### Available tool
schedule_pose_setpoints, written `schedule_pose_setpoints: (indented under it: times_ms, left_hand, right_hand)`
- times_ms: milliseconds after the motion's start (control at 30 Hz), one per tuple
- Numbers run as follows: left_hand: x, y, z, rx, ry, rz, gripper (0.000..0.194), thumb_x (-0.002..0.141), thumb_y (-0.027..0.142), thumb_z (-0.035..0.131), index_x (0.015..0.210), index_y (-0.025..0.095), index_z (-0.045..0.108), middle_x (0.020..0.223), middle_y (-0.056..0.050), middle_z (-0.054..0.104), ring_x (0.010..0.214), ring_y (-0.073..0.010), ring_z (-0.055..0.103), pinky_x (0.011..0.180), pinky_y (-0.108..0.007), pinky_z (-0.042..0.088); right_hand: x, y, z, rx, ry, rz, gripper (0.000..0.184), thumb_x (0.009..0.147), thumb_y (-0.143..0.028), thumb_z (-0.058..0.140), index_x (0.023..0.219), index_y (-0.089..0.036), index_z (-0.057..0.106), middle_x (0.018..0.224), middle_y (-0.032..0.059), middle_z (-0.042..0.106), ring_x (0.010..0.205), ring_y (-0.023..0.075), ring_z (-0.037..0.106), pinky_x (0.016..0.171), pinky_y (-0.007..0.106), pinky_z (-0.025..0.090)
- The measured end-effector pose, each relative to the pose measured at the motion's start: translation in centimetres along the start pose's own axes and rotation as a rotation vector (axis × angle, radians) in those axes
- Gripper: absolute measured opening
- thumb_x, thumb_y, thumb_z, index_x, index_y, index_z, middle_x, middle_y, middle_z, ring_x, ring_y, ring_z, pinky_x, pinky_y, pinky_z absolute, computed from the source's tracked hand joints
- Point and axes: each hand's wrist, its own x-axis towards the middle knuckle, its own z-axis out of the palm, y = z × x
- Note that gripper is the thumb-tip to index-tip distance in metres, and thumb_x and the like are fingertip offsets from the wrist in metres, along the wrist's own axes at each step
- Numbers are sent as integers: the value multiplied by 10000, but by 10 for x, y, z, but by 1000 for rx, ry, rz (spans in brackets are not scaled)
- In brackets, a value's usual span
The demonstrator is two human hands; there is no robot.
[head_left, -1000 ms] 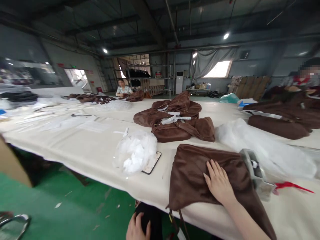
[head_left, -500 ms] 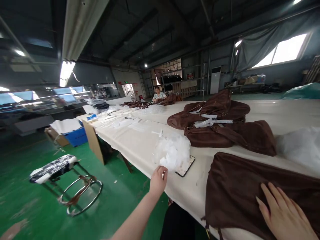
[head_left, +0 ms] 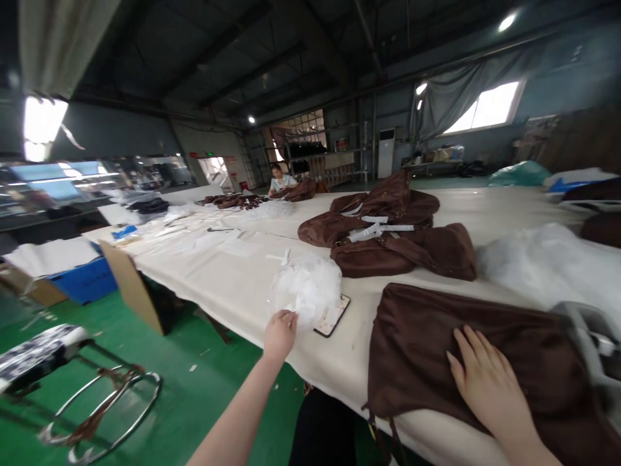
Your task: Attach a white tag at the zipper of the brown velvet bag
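Observation:
My right hand (head_left: 492, 382) lies flat on a dark brown leather-like bag (head_left: 417, 349), its fingers stretched out and a little apart. Closed at the fingertips, my left hand (head_left: 280, 336) is at the near edge of a crumpled heap of clear and white plastic (head_left: 305, 285). Whatever those fingers pinch is too small or hidden to make out. Partly under the plastic sits a phone in a patterned case (head_left: 334, 317). Farther up the table, several brown bags (head_left: 378, 236) are piled together, with white wrapped straps across them.
The long table (head_left: 233, 278) has a pale cloth cover. More clear plastic (head_left: 538, 265) lies at the right, near a grey tape dispenser-like object (head_left: 592, 336). A stool (head_left: 43, 349), a cardboard sheet (head_left: 129, 281) and a blue box (head_left: 85, 278) stand left. Another person (head_left: 281, 181) sits at the far end.
The view has swung to the right, so things appear farther left and a grey object has come into sight at the right. Both hands keep nearly the same places on the table.

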Motion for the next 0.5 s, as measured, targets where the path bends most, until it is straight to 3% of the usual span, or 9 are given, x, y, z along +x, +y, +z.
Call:
schedule_pose_setpoints:
  times_ms: [33, 133, 167, 233, 300, 400, 500]
  left_hand:
    - [1, -1, -3, 3, 58, 6, 313, 938, 267, 394, 955, 193, 697, 1071, -106, 637, 975, -230, 592, 910, -365, 433]
    - [8, 17, -11, 8, 421, 126, 268, 916, 297, 453, 921, 189, 698, 995, -113, 638, 895, -254, 589, 871, -419, 449]
    - [9, 32, -14, -36, 489, 165, 254, 912, 296, 465, 928, 184, 692, 975, -115, 639, 902, -260, 586, 863, -420, 451]
    - [5, 78, -20, -201, 500, 261, 237, 911, 288, 471, 943, 173, 675, 966, -118, 639, 921, -257, 584, 846, -400, 459]
    - [-7, 136, -23, -450, 299, 449, 235, 924, 273, 442, 939, 181, 658, 907, -91, 649, 887, -221, 600, 827, -350, 472]
    - [-32, 220, -13, -724, -140, 591, 268, 935, 271, 406, 835, 203, 646, 840, -50, 654, 805, -171, 609, 752, -281, 467]
    - [-51, 271, 19, -886, -455, 513, 318, 921, 318, 413, 721, 193, 626, 698, -19, 636, 689, -144, 598, 684, -246, 451]
  right_hand:
    - [1, -4, -2, -16, -12, 21, 555, 923, -342, 383, 1420, -97, 349, 1446, 191, 406, 1331, 337, 372, 1078, 500, 295]
    - [5, -16, -4, -49, -40, 75, 515, 920, -281, 392, 1396, -84, 374, 1441, 197, 413, 1339, 322, 360, 1079, 490, 293]
    - [7, -20, -4, -54, -42, 92, 508, 918, -269, 397, 1389, -81, 381, 1438, 197, 417, 1339, 318, 358, 1078, 486, 295]
    - [8, -25, -6, -48, -39, 114, 486, 917, -252, 404, 1371, -80, 402, 1423, 195, 437, 1332, 309, 368, 1073, 476, 306]
    - [6, -29, -12, -16, -35, 111, 442, 917, -222, 399, 1340, -101, 438, 1384, 181, 483, 1304, 291, 405, 1066, 467, 318]
    - [-6, -27, -31, 45, -24, 116, 384, 906, -186, 408, 1280, -153, 486, 1285, 145, 561, 1199, 269, 498, 1041, 471, 346]
    - [-28, -9, -52, 26, 2, 254, 342, 887, -209, 467, 1224, -163, 498, 1157, 143, 605, 1059, 273, 564, 950, 453, 421]
